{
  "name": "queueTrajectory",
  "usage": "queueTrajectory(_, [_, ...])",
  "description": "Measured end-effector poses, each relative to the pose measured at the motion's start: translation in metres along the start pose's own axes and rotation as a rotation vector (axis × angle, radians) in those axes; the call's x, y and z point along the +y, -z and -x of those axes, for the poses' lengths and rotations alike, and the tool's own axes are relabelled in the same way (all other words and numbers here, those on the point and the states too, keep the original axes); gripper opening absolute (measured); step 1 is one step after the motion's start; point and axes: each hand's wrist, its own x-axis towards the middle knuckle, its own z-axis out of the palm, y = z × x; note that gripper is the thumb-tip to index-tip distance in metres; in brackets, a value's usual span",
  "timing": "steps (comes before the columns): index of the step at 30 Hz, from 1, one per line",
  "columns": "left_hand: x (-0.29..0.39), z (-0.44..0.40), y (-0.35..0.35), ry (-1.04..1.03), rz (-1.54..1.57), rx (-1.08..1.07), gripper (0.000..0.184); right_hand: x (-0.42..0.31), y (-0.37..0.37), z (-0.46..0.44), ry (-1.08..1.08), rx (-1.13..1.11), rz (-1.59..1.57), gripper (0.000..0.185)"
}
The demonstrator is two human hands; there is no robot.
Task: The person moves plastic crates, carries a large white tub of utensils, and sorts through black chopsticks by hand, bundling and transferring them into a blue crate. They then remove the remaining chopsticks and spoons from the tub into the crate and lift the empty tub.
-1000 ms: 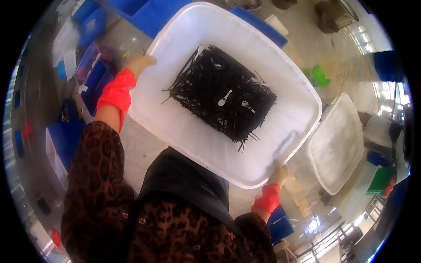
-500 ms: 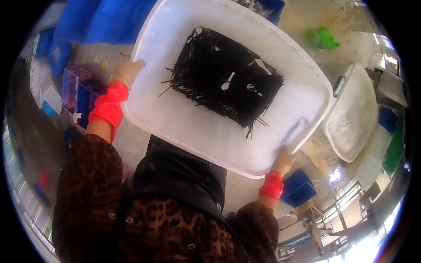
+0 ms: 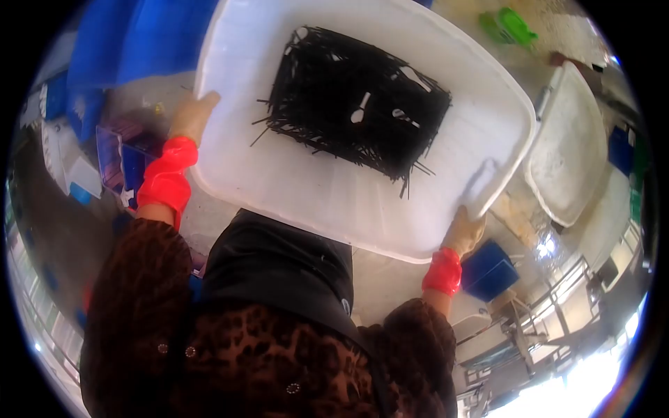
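Tub of white plastic fills the middle, its near rim just beyond one black apron; whether anything props it from below cannot be told. A pale mark on the apron is too small to read. Two hands have hold of the tub. The left hand has its grip closed on the tub's left rim, thumb at the edge; the right hand has its grip closed on the rim at the tub's near right corner, fingers partly hidden. Each wrist wears a red cuff, two in all. On the tub's bottom lies one dense heap of thin black sticks, too many to count, several poking out at its edges. Four white pieces can be picked out among them, at least one spoon-shaped. Left of the tub is a purple crate. Right of the tub is one white lid-like panel; past its far right corner, one green plastic item; off its near right corner, one blue box
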Motion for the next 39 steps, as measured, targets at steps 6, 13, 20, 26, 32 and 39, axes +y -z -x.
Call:
queueTrajectory(6, [0.005, 0.045, -0.002, -0.438, -0.089, 0.492, 0.037, 0.001, -0.018, 0.062, 0.561, 0.096, -0.216, 0.043])
queueTrajectory(13, [0.020, 0.061, -0.080, -0.300, 0.208, -0.117, 0.031, 0.050, -0.152, 0.076, -0.169, -0.983, -0.176, 0.047])
queueTrajectory(20, [-0.004, -0.019, -0.151, -0.044, 0.161, -0.134, 0.048, -0.061, -0.162, 0.010, -0.449, -0.371, -0.822, 0.047])
queueTrajectory(26, [0.031, -0.032, -0.145, -0.057, 0.147, -0.091, 0.050, -0.165, -0.143, -0.002, 0.197, -0.672, -0.701, 0.054])
queueTrajectory(32, [0.041, -0.042, -0.132, -0.214, -0.035, -0.192, 0.047, -0.115, -0.143, -0.011, 0.263, -0.221, -0.606, 0.034])
queueTrajectory(39, [0.031, -0.063, -0.171, -0.038, 0.082, -0.075, 0.054, -0.017, -0.176, -0.030, -0.085, -0.492, -0.415, 0.024])
